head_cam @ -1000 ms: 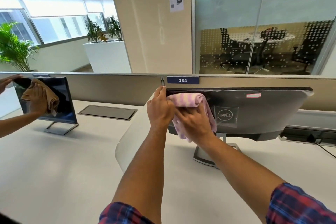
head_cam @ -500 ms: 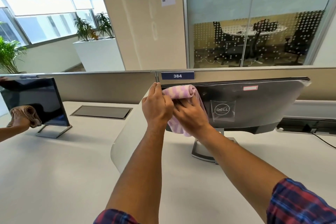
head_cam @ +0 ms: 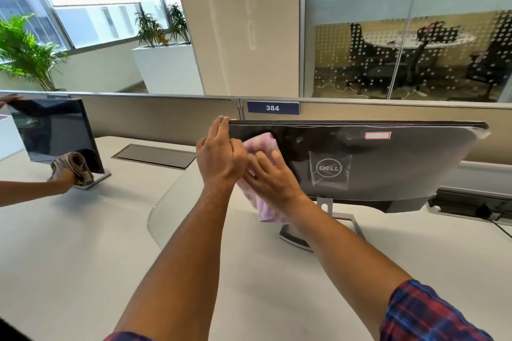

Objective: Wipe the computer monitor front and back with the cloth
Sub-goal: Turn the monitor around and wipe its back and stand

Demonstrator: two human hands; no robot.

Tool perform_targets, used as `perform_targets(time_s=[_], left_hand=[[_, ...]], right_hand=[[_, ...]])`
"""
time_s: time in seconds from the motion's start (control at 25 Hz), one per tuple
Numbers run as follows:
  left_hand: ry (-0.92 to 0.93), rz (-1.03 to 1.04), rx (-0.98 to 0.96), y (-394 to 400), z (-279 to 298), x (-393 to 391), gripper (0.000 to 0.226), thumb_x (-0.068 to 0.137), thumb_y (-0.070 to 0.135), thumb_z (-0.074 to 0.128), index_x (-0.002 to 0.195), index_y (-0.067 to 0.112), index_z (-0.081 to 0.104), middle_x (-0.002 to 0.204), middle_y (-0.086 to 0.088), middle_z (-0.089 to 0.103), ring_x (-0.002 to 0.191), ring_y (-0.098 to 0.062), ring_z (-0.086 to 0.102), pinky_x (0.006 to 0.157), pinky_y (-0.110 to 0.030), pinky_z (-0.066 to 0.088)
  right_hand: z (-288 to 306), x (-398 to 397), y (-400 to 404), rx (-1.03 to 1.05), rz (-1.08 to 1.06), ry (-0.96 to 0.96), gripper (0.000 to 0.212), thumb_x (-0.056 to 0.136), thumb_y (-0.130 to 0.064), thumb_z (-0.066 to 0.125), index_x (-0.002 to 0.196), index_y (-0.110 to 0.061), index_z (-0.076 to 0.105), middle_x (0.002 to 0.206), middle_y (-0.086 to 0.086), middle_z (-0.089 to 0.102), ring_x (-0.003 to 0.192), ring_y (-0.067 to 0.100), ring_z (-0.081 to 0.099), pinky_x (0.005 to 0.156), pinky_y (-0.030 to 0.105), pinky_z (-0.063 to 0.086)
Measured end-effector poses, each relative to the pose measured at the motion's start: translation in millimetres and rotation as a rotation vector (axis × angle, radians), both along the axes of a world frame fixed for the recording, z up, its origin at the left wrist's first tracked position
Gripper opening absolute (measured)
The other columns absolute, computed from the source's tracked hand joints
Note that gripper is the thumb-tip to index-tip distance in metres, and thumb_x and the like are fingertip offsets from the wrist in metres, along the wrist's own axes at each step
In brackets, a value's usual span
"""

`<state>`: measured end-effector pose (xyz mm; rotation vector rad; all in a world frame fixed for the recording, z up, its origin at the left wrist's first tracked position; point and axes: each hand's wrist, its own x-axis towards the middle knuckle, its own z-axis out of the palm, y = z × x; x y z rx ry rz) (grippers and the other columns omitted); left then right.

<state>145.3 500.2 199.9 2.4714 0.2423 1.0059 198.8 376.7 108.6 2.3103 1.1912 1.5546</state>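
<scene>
A black Dell monitor (head_cam: 388,169) stands on its silver stand with its back toward me. My left hand (head_cam: 220,155) holds the monitor's left edge, with two fingers reaching up to the top left corner. My right hand (head_cam: 270,177) lies flat with spread fingers on a pink and white cloth (head_cam: 263,147), pressing it against the left part of the monitor's back. The lower end of the cloth hangs below my wrist. The screen side is hidden from me.
The monitor stands on a white desk (head_cam: 83,257) against a beige partition (head_cam: 155,116) labelled 384. At the left, another person's hand (head_cam: 66,174) holds a brown cloth at the base of a second monitor (head_cam: 55,130). A floor box lid (head_cam: 155,155) is set into the desk, and cables (head_cam: 493,213) lie at the right.
My right hand has slid the cloth down from the monitor's top edge to the middle of its back. The other person's cloth has dropped to their monitor's base.
</scene>
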Motion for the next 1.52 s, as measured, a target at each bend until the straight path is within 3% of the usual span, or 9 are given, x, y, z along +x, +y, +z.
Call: perform_targets(time_s=[0.16, 0.4, 0.6, 0.72, 0.92, 1.08, 1.28, 1.36, 1.52], left_hand=[[-0.017, 0.014, -0.01, 0, -7, 3, 0.06, 0.084, 0.027, 0.038, 0.142, 0.016, 0.051, 0.15, -0.003, 0.049, 0.123, -0.026, 0.054, 0.103, -0.039, 0.042], [-0.02, -0.003, -0.024, 1, -10, 5, 0.059, 0.087, 0.03, 0.035, 0.143, 0.017, 0.051, 0.151, -0.002, 0.048, 0.123, -0.026, 0.056, 0.101, -0.043, 0.048], [-0.016, -0.021, -0.028, 4, -8, 4, 0.061, 0.084, 0.025, 0.037, 0.143, 0.016, 0.051, 0.151, -0.002, 0.048, 0.122, -0.025, 0.056, 0.101, -0.043, 0.047], [-0.003, -0.032, -0.039, 5, -9, 1, 0.061, 0.084, 0.024, 0.038, 0.143, 0.016, 0.051, 0.152, -0.002, 0.047, 0.123, -0.025, 0.055, 0.102, -0.044, 0.047], [0.03, -0.047, -0.038, 4, -1, -1, 0.063, 0.083, 0.026, 0.037, 0.143, 0.015, 0.051, 0.152, -0.002, 0.046, 0.126, -0.025, 0.054, 0.105, -0.044, 0.045], [0.078, -0.046, -0.014, 5, 7, -6, 0.064, 0.083, 0.027, 0.036, 0.144, 0.014, 0.05, 0.153, -0.003, 0.045, 0.13, -0.027, 0.051, 0.11, -0.042, 0.04], [0.142, -0.089, -0.038, 12, 21, -9, 0.066, 0.08, 0.029, 0.032, 0.141, 0.016, 0.055, 0.151, -0.001, 0.048, 0.134, -0.023, 0.047, 0.11, -0.035, 0.037], [0.161, -0.147, -0.077, 22, 26, -10, 0.067, 0.08, 0.03, 0.03, 0.139, 0.017, 0.057, 0.149, -0.001, 0.05, 0.135, -0.02, 0.046, 0.111, -0.032, 0.035], [0.204, -0.214, -0.164, 31, 30, -9, 0.067, 0.079, 0.031, 0.029, 0.139, 0.018, 0.059, 0.149, 0.0, 0.051, 0.138, -0.015, 0.043, 0.116, -0.03, 0.031]], right_hand=[[-5, 3, 2, 0.078, -0.113, 0.047, 0.067, 0.1, -0.04, 0.049, 0.156, -0.012, 0.025, 0.156, 0.014, 0.035, 0.146, 0.034, 0.033, 0.118, 0.049, 0.032], [-29, 1, 2, -0.259, -0.129, 0.002, 0.061, 0.096, -0.027, 0.063, 0.148, -0.011, 0.037, 0.148, 0.016, 0.044, 0.135, 0.036, 0.044, 0.111, 0.045, 0.042], [-5, -6, -14, 0.208, -0.095, -0.113, 0.033, 0.096, -0.027, 0.057, 0.126, -0.014, 0.065, 0.124, 0.01, 0.066, 0.114, 0.03, 0.063, 0.092, 0.043, 0.051], [3, -13, -29, 0.531, -0.185, -0.023, 0.043, 0.1, -0.032, 0.056, 0.139, -0.016, 0.059, 0.13, 0.013, 0.063, 0.117, 0.032, 0.058, 0.094, 0.044, 0.05], [-9, -26, -18, 0.327, -0.228, 0.142, 0.08, 0.076, -0.043, 0.081, 0.143, -0.013, 0.051, 0.123, 0.015, 0.06, 0.102, 0.031, 0.059, 0.088, 0.042, 0.053], [28, -23, -26, 0.672, -0.27, 0.126, 0.054, 0.101, -0.042, 0.053, 0.149, -0.018, 0.047, 0.126, 0.015, 0.06, 0.109, 0.029, 0.057, 0.09, 0.038, 0.05], [8, -30, -13, 0.316, -0.199, 0.217, 0.058, 0.09, -0.034, 0.073, 0.14, -0.015, 0.053, 0.107, 0.012, 0.06, 0.09, 0.027, 0.058, 0.079, 0.038, 0.052], [15, -34, -13, 0.381, -0.187, 0.258, 0.054, 0.087, -0.042, 0.074, 0.133, -0.016, 0.06, 0.106, 0.011, 0.062, 0.088, 0.025, 0.059, 0.076, 0.035, 0.05], [34, -27, 2, 0.333, -0.167, 0.168, 0.06, 0.094, -0.03, 0.064, 0.147, -0.008, 0.044, 0.119, 0.017, 0.058, 0.1, 0.031, 0.058, 0.087, 0.043, 0.053]])
